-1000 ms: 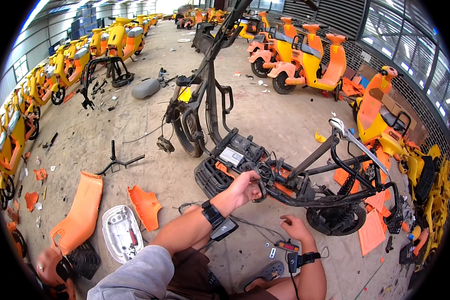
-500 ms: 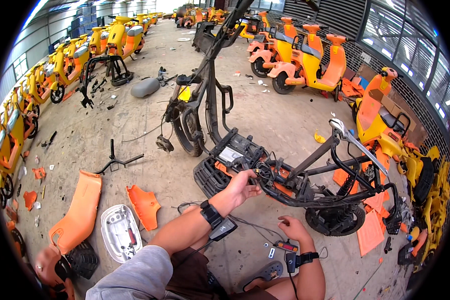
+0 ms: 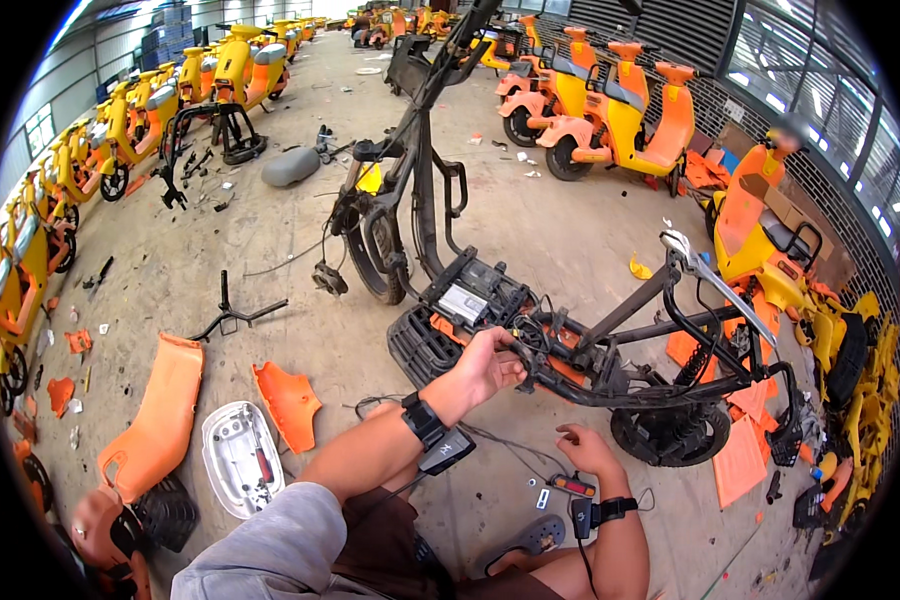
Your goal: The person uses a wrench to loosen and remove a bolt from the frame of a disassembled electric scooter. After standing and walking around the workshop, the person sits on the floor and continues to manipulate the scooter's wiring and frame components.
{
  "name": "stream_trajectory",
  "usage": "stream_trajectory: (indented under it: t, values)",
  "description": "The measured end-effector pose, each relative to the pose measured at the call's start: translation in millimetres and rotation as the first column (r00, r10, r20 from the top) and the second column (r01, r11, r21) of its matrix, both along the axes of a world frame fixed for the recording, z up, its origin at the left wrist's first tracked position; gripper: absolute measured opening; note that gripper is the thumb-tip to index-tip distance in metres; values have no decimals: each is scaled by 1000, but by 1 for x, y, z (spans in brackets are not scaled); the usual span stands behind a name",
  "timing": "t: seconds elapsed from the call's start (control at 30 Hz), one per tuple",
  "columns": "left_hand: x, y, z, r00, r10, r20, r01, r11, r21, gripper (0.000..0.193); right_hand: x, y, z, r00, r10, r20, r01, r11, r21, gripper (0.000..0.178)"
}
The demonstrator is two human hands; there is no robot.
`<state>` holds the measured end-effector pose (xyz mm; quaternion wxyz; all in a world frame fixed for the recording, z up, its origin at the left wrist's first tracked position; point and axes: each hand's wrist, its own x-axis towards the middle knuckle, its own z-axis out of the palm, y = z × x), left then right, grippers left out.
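A stripped black scooter frame (image 3: pixel 660 399) stands in front of me, its front wheel (image 3: pixel 378 262) farther off and its rear wheel (image 3: pixel 675 435) at the right. My left hand (image 3: pixel 488 364) reaches to the middle of the frame, at a bundle of black wiring (image 3: pixel 532 335) beside a black box with a silver plate (image 3: pixel 464 302). Its fingers are curled in at the wiring; what lies between them is hidden. My right hand (image 3: pixel 588 448) hangs in the air above the floor, fingers loosely bent and apart, holding nothing. Below it lies a small red-and-black light (image 3: pixel 572 486).
An orange panel (image 3: pixel 165 410), a white tray (image 3: pixel 240 462) with small parts and a black forked bracket (image 3: pixel 232 315) lie at left. Orange and yellow covers (image 3: pixel 740 465) are heaped at right. Rows of yellow scooters (image 3: pixel 235 75) line both sides; a grey seat (image 3: pixel 290 170) lies farther off.
My left hand has stayed by the wiring, its fingers shifting slightly. My right hand has moved a little lower-left or hardly at all. The frame has not visibly moved.
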<state>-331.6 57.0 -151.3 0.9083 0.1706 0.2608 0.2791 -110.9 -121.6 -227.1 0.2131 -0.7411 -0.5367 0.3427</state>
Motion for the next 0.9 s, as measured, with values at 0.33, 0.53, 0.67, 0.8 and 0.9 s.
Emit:
stream_trajectory:
  t: [0.33, 0.53, 0.67, 0.8, 0.9]
  values:
    - [-2, -1, 5, 1000, -14, 17, 12, 993, 115, 22, -1, 4, 1, 1000, 16, 16, -15, 999, -29, 36]
    - [-2, -4, 13, 997, -47, 62, 47, 999, -8, 25, 0, 3, 1, 1000, 11, 16, -10, 1000, -10, 38]
    - [-3, 4, 6, 993, 87, 75, -85, 996, -29, 26, -3, 3, 5, 1000, 17, 18, -16, 999, -31, 36]
    - [-5, 5, 6, 984, 176, -5, -175, 981, 85, 24, -2, 3, 4, 999, 22, 27, -21, 1000, -23, 36]
    - [-4, 3, 10, 980, 195, -27, -192, 976, 98, 25, -2, 4, 4, 999, 22, 28, -22, 1000, -21, 36]
